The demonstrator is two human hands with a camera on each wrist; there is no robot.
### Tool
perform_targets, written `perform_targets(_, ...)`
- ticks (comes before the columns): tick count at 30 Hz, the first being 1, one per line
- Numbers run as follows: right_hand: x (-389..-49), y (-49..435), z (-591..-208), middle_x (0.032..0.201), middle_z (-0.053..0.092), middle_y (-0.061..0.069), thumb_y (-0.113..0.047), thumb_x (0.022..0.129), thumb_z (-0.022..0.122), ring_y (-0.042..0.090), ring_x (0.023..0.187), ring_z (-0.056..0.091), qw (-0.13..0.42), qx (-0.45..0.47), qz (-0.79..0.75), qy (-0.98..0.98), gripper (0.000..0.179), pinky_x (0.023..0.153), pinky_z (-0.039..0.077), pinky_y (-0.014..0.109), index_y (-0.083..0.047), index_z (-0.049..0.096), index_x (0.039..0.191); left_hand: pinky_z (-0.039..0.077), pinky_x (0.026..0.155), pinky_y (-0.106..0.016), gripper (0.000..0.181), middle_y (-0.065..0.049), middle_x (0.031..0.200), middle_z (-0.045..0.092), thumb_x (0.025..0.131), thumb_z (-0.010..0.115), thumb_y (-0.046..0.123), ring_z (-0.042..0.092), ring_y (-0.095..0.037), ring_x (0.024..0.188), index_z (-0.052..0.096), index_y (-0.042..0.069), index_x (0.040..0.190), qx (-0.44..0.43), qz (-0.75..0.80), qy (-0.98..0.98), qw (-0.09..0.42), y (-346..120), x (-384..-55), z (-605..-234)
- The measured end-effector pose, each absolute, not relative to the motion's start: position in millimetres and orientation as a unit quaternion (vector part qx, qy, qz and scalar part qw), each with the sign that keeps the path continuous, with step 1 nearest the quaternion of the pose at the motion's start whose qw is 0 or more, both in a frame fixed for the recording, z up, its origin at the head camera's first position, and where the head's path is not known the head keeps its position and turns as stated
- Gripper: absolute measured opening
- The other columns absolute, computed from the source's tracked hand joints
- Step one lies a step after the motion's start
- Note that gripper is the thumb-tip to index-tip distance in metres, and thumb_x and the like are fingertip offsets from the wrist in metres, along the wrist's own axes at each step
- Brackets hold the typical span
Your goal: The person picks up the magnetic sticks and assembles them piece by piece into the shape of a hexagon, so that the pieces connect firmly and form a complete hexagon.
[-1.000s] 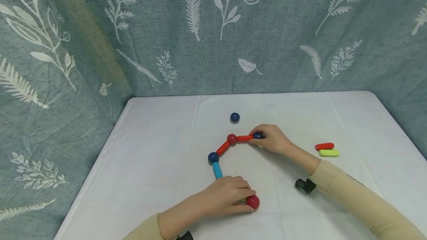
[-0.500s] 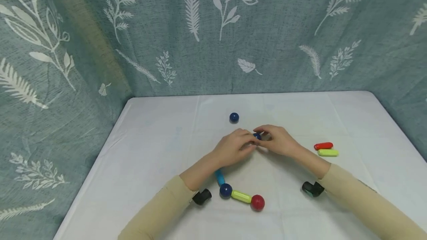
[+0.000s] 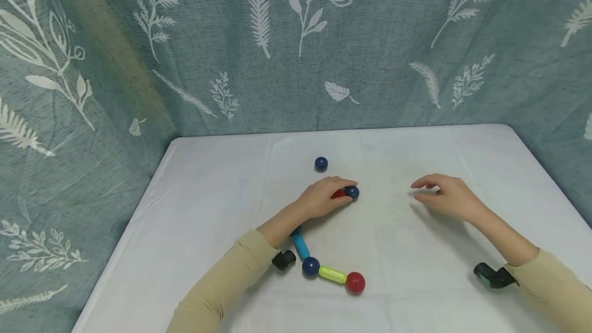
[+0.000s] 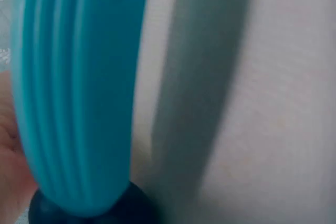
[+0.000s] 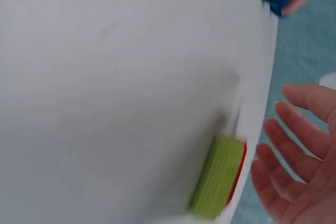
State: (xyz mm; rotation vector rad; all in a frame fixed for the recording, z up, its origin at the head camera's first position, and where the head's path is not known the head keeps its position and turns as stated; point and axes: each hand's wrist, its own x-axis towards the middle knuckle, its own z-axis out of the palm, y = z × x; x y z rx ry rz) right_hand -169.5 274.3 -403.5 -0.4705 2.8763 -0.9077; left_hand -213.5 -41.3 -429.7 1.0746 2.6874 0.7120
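My left hand (image 3: 324, 197) grips a red rod (image 3: 339, 193), thumb and finger beside the dark blue ball (image 3: 352, 192) on its end. Much of the chain behind it is hidden under that hand. Toward the front the chain shows a light blue rod (image 3: 300, 245), a dark blue ball (image 3: 311, 267), a lime rod (image 3: 332, 275) and a red ball (image 3: 355, 282) at the end. The light blue rod (image 4: 79, 87) fills the left side of the left wrist view. My right hand (image 3: 446, 197) hovers at the right with relaxed fingers, holding nothing.
A loose dark blue ball (image 3: 321, 163) lies farther back. In the right wrist view a lime rod (image 5: 218, 177) lies near the right hand, with a red rod (image 5: 238, 174) behind it. A leaf-patterned curtain (image 3: 296, 91) hangs behind the white table (image 3: 231, 168).
My left hand has left the red ball at the front and now grips the chain's far end. My right hand has released the blue ball there and moved right.
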Motion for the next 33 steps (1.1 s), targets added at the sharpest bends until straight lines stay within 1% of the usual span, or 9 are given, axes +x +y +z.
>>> perform_targets(4, -165, 295, -401, 0.118, 0.061, 0.025, -0.023, 0.092, 0.069, 0.043, 0.106, 0.056, 0.076, -0.127, -0.271, 0.951, 0.033, 0.080, 0.048, 0.054, -0.002, 0.067, 0.116, 0.044, 0.096, -0.031, 0.043, -0.005, 0.133, 0.059, 0.098, 0.061, 0.026, 0.054, -0.019, 0.121, 0.055, 0.016, 0.139, 0.353, 0.246, 0.899, 0.081, -43, -212, -429)
perform_targets(7, -163, 303, -402, 0.115, 0.062, 0.025, -0.021, 0.089, 0.072, 0.043, 0.103, 0.055, 0.095, -0.115, -0.260, 0.954, 0.034, 0.080, 0.047, 0.055, 0.000, 0.067, 0.115, 0.044, 0.097, -0.032, 0.043, -0.005, 0.134, 0.059, 0.098, 0.061, 0.027, 0.054, -0.019, 0.122, 0.055, 0.017, 0.139, 0.346, 0.249, 0.900, 0.083, -44, -211, -429)
perform_targets(10, -163, 304, -405, 0.107, 0.064, 0.022, -0.017, 0.086, 0.073, 0.038, 0.097, 0.057, 0.100, -0.114, -0.260, 0.954, 0.031, 0.078, 0.048, 0.051, 0.001, 0.067, 0.112, 0.044, 0.096, -0.032, 0.043, -0.004, 0.133, 0.059, 0.097, 0.062, 0.027, 0.054, -0.018, 0.121, 0.055, 0.018, 0.139, 0.339, 0.252, 0.903, 0.083, -46, -210, -429)
perform_targets(13, -166, 299, -410, 0.101, 0.065, 0.016, -0.015, 0.086, 0.072, 0.031, 0.089, 0.057, 0.093, -0.117, -0.263, 0.953, 0.028, 0.073, 0.049, 0.043, 0.001, 0.068, 0.109, 0.045, 0.094, -0.033, 0.043, -0.005, 0.132, 0.060, 0.097, 0.062, 0.028, 0.055, -0.018, 0.119, 0.055, 0.018, 0.138, 0.336, 0.254, 0.903, 0.080, -48, -208, -430)
perform_targets(17, -170, 283, -417, 0.096, 0.066, 0.012, -0.012, 0.085, 0.072, 0.025, 0.083, 0.057, 0.073, -0.129, -0.268, 0.952, 0.027, 0.069, 0.047, 0.037, 0.002, 0.068, 0.107, 0.045, 0.095, -0.033, 0.043, -0.005, 0.132, 0.060, 0.097, 0.063, 0.029, 0.055, -0.019, 0.119, 0.056, 0.018, 0.138, 0.333, 0.254, 0.905, 0.077, -49, -206, -430)
perform_targets(23, -176, 244, -423, 0.097, 0.068, 0.009, -0.009, 0.085, 0.073, 0.022, 0.082, 0.059, 0.046, -0.173, -0.290, 0.940, 0.023, 0.072, 0.049, 0.037, 0.000, 0.069, 0.106, 0.045, 0.096, -0.032, 0.042, -0.004, 0.132, 0.060, 0.096, 0.063, 0.029, 0.055, -0.019, 0.120, 0.057, 0.018, 0.136, 0.328, 0.253, 0.908, 0.069, -50, -204, -431)
perform_targets(29, -182, 206, -425, 0.096, 0.067, 0.006, -0.007, 0.086, 0.072, 0.017, 0.080, 0.059, 0.043, -0.215, -0.321, 0.921, 0.021, 0.070, 0.050, 0.033, -0.002, 0.070, 0.107, 0.046, 0.094, -0.032, 0.041, -0.003, 0.130, 0.061, 0.096, 0.064, 0.030, 0.057, -0.017, 0.117, 0.058, 0.018, 0.134, 0.316, 0.256, 0.911, 0.066, -51, -202, -432)
perform_targets(33, -184, 188, -426, 0.097, 0.068, 0.007, -0.007, 0.087, 0.071, 0.016, 0.079, 0.059, 0.046, -0.236, -0.336, 0.911, 0.021, 0.069, 0.050, 0.031, -0.002, 0.070, 0.107, 0.047, 0.092, -0.033, 0.040, -0.003, 0.127, 0.063, 0.095, 0.065, 0.029, 0.058, -0.017, 0.114, 0.059, 0.018, 0.133, 0.312, 0.260, 0.912, 0.064, -52, -199, -431)
